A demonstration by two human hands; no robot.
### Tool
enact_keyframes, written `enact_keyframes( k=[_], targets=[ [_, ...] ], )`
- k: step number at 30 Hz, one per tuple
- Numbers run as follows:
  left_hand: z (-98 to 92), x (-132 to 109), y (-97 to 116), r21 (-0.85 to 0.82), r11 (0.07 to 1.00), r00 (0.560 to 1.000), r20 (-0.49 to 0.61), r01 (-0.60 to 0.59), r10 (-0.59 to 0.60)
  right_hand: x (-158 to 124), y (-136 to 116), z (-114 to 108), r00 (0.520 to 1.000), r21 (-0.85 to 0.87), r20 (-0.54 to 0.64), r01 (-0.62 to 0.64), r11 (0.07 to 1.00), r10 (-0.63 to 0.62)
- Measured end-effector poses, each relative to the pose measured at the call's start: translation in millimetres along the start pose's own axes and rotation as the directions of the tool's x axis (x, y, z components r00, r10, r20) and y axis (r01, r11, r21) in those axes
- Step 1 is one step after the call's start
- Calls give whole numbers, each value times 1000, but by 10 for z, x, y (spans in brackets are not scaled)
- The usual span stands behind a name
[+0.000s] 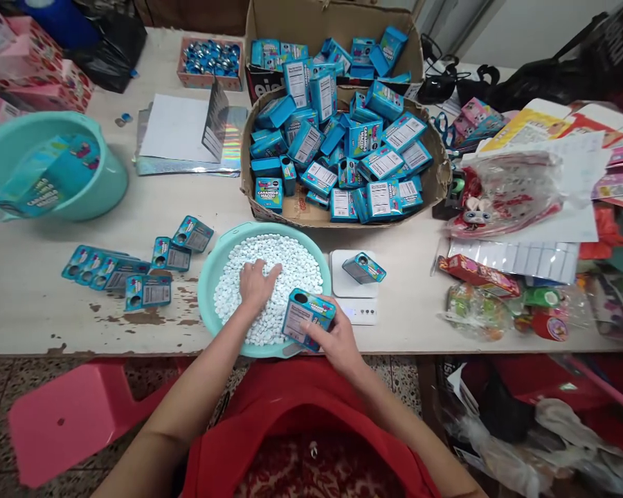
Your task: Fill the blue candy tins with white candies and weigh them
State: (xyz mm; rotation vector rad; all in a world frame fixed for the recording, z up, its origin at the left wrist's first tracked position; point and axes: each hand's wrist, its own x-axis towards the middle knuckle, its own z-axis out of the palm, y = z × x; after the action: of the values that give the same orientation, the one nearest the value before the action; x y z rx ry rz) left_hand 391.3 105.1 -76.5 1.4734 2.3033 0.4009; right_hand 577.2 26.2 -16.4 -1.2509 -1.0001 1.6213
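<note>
My left hand [257, 283] lies palm down in a teal basin [208, 280] full of small white candies [285, 259], its fingers curled into the pile. My right hand [335, 339] grips a small blue candy box [307, 315] over the basin's near rim, the round hole in the box's end facing up. Another blue box [364, 268] rests on a white scale [354, 290] just right of the basin.
A cardboard tray [439, 162] heaped with blue boxes stands behind the basin, with a second carton [311, 21] farther back. Flat blue boxes [135, 266] lie at left, near a teal tub [109, 187]. Toys and wrappers [503, 194] crowd the right. A pink stool [73, 415] stands below.
</note>
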Motion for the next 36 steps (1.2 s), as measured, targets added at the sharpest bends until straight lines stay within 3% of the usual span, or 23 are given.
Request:
enact_keyframes(
  k=[2, 4, 7, 8, 10, 12, 14, 18, 23, 27, 36],
  targets=[
    [5, 33, 40, -174, 982, 997, 23, 71, -68, 73, -37, -39, 998, -74, -51, 22, 997, -26],
    [-12, 50, 40, -466, 870, 987, 86, 163, -139, 145, -81, -68, 993, -172, -84, 70, 983, -86],
    [-105, 45, 26, -835, 445, 946, 267, 323, -185, 229, -147, -90, 982, -281, -63, 155, 947, -180],
    [-163, 34, 30, -873, 313, 926, 333, 374, -179, 249, -167, -91, 977, -311, -43, 186, 932, -209],
    [-322, -4, 65, -874, 145, 882, 442, 464, -162, 276, -207, -78, 961, -387, -1, 256, 886, -278],
    [-520, -69, 140, -867, 51, 865, 488, 496, -115, 293, -243, -38, 933, -469, 42, 333, 818, -356],
    [-718, -160, 246, -889, -17, 889, 457, 457, -40, 306, -269, 35, 903, -532, 96, 402, 746, -418],
    [-954, -338, 452, -963, -54, 964, 262, 264, 35, 352, -267, 228, 875, -585, 221, 472, 660, -431],
    [-956, -370, 521, -994, -29, 994, 108, 108, -22, 424, -241, 351, 861, -601, 236, 494, 629, -450],
    [-934, -331, 538, -999, 8, 995, 52, 53, -82, 436, -271, 346, 848, -597, 228, 510, 620, -478],
    [-951, -329, 661, -998, 45, 999, 31, 32, -30, 433, -311, 317, 883, -563, 159, 448, 695, -441]
  ],
)
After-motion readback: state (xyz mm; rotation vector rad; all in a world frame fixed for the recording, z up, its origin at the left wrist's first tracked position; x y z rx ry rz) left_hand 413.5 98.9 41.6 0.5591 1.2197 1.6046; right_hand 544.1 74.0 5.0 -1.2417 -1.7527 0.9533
